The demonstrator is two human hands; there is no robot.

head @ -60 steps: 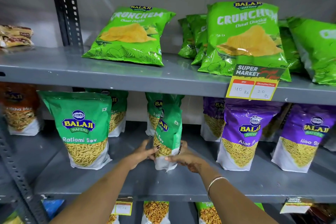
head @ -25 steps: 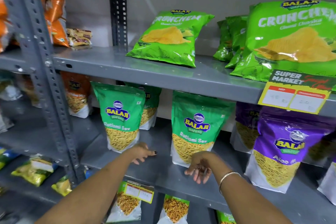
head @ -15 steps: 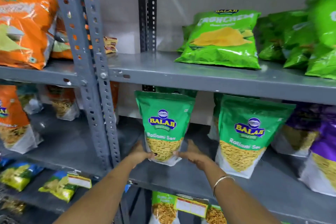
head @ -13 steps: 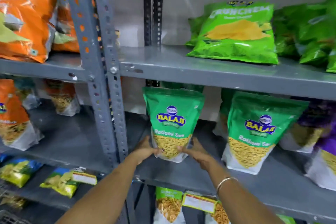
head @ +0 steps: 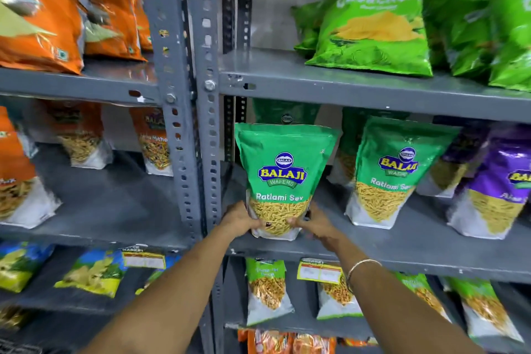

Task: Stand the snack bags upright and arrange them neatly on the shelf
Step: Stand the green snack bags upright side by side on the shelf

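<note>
A green Ratlami Sev bag (head: 283, 172) stands upright at the left end of the grey middle shelf (head: 402, 250), close to the front edge. My left hand (head: 240, 218) grips its lower left corner and my right hand (head: 314, 223) grips its lower right corner. A second green Ratlami Sev bag (head: 393, 172) stands upright just to the right, apart from the first. Another green bag (head: 284, 113) stands behind the held one, mostly hidden. Purple Aloo Sev bags (head: 500, 184) stand further right.
A perforated grey upright post (head: 201, 123) rises just left of the held bag. Light green Crunchem chip bags (head: 373, 34) lean on the upper shelf. Orange bags (head: 37, 8) fill the left bay. Smaller snack bags (head: 267, 290) and price tags (head: 319, 271) sit on the lower shelf.
Both hands left the second green bag, which now stands facing front, and took hold of the left green bag's base. The view has shifted left.
</note>
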